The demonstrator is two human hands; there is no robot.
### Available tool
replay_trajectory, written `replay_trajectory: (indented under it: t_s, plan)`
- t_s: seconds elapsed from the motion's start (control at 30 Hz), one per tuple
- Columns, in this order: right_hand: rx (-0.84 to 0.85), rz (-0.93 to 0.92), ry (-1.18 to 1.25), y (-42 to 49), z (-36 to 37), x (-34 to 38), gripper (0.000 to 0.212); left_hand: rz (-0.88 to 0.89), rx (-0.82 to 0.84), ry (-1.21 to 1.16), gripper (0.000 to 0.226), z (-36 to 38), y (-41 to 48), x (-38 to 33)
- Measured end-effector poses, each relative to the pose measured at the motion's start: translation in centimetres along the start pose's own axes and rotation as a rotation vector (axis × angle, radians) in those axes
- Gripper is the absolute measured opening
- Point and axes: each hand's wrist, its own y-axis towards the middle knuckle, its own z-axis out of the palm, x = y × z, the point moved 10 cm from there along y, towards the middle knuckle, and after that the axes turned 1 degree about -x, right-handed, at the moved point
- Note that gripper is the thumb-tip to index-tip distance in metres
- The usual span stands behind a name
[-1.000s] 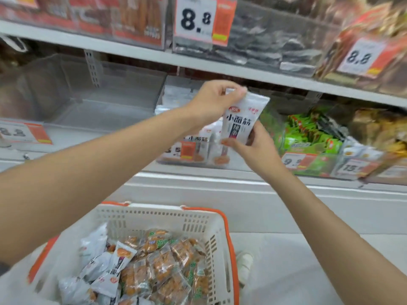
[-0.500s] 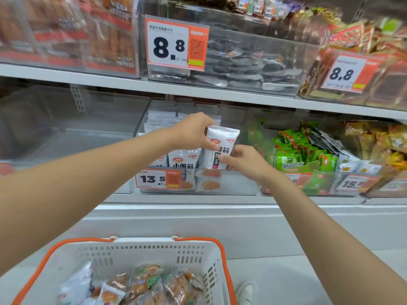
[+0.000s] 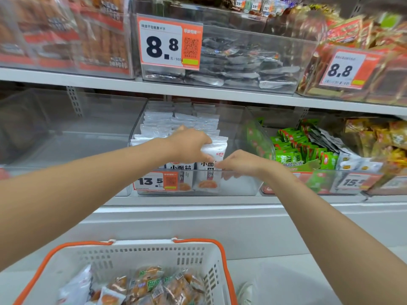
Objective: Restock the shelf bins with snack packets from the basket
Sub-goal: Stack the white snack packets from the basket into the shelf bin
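Left hand [image 3: 189, 144] is gripping the white packet [image 3: 217, 149] by its top, right hand [image 3: 241, 162] is pinching its side, seating it upright at the bin [image 3: 244, 183] front edge, probably needing squaring against the neighbour packet [image 3: 180, 169].

A clear bin [image 3: 242, 186] of white packets [image 3: 158, 128] sits on the white shelf [image 3: 198, 201]. Just right sits a second bin [image 3: 319, 183] of green packets [image 3: 290, 155].

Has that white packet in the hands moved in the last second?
Yes. The white packet has gone down into the clear bin, toward its 13.5 price tag.
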Motion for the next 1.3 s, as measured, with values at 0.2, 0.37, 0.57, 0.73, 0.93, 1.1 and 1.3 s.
replay_trajectory:
  t_s: [0.2,0.37,0.57,0.73,0.93,1.1,1.3]
  plan:
    - [0.123,0.061,-0.118,0.0,1.4,0.1,0.03,-0.005,0.072,0.048,0.048,1.8,0.1,0.3]
    - [-0.325,0.173,0.373,2.5,-4.3,-4.0,0.017,0.038,-0.247,-0.015,0.048,-0.8,-1.5,0.4]
    - [0.002,0.276,1.056,6.6,0.5,-3.3,0.058,-0.173,-0.074,0.137,0.105,1.4,-0.5,4.0]
    - [0.064,0.266,1.067,8.1,3.5,-0.1,0.079,-0.204,-0.027,0.189,0.107,2.3,-0.3,4.4]
    - [0.279,0.214,0.655,4.1,2.2,0.1,0.093,-0.176,-0.035,0.18,0.11,2.0,-0.3,4.3]
    - [0.462,0.21,0.441,3.1,4.3,1.1,0.085,-0.174,-0.023,0.173,0.109,2.0,-0.2,4.4]
    - [0.464,0.202,0.557,3.5,4.1,0.4,0.09,-0.165,-0.045,0.186,0.107,1.7,-0.3,4.2]
